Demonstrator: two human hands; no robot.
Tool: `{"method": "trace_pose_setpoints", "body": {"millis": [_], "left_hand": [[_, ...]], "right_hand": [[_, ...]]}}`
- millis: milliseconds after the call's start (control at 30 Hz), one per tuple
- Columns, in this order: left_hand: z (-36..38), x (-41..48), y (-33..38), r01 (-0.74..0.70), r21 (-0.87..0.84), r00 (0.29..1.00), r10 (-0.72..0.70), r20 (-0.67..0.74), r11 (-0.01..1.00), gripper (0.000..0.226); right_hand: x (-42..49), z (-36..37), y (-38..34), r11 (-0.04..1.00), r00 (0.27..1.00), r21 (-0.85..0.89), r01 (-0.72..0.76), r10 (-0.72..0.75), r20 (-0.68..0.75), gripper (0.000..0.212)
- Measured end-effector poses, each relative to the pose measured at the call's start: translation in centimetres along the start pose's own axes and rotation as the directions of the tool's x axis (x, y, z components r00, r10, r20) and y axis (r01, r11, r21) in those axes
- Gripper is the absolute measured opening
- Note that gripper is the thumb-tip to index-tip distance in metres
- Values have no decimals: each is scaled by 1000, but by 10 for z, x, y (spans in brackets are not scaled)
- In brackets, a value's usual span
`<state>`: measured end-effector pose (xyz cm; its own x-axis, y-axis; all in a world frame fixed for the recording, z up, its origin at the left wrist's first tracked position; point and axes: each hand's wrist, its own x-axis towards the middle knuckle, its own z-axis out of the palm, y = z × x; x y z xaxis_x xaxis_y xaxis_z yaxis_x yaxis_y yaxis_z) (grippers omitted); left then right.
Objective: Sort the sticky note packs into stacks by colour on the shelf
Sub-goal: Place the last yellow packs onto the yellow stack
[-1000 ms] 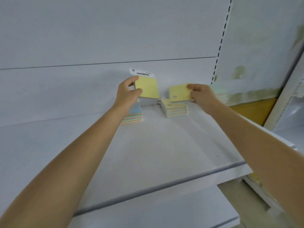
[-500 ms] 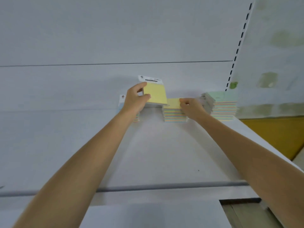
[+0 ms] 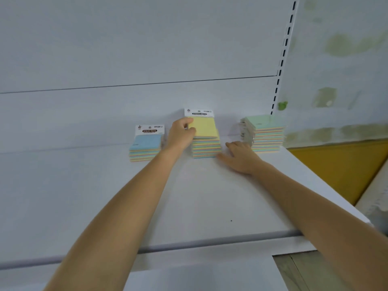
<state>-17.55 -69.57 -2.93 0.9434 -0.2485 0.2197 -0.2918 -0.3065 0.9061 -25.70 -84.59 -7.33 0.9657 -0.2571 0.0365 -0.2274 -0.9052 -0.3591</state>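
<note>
White shelf (image 3: pixel 199 202): left hand (image 3: pixel 180 136) pinches yellow pack (image 3: pixel 204 128) over middle stack (image 3: pixel 206 148); right hand (image 3: pixel 241 157) empty, fingers loose. Off-centre drop could topple stack.

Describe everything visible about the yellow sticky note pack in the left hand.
The yellow sticky note pack is a square pale-yellow pad under a white header card printed "STICKY NOTE" in a dark oval. It looks like paper in clear wrap. The left hand pinches its left edge, thumb on the face. It is tilted, header card toward the back wall, just over or on the middle stack; whether it fully rests there cannot be told.
</note>
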Motion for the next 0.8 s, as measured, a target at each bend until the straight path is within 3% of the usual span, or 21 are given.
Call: {"method": "trace_pose_setpoints", "body": {"millis": [133, 400, 633, 700, 800], "left_hand": [[13, -3, -10, -33, 144, 999, 35, -12, 989, 38], [14, 1, -21, -127, 188, 990, 114, 79, 974, 13], [15, -2, -22, -184, 257, 982, 164, 99, 949, 19], [11, -4, -18, -198, 257, 980, 189, 60, 946, 33], [3, -8, -8, -265, 290, 961, 276, 3, 920, 36]], "right_hand": [[-2, 2, -2, 995, 999, -85, 48, -49, -11, 61], [2, 2, 2, 996, 998, -70, 52, -53, -17, 61], [2, 2, 2, 997, 998, -56, 53, -54, -19, 64], [1, 1, 2, 999, 998, -1, 54, -54, -40, 69], [-1, -3, 0, 989, 986, 115, 96, -79, -147, 76]]}}
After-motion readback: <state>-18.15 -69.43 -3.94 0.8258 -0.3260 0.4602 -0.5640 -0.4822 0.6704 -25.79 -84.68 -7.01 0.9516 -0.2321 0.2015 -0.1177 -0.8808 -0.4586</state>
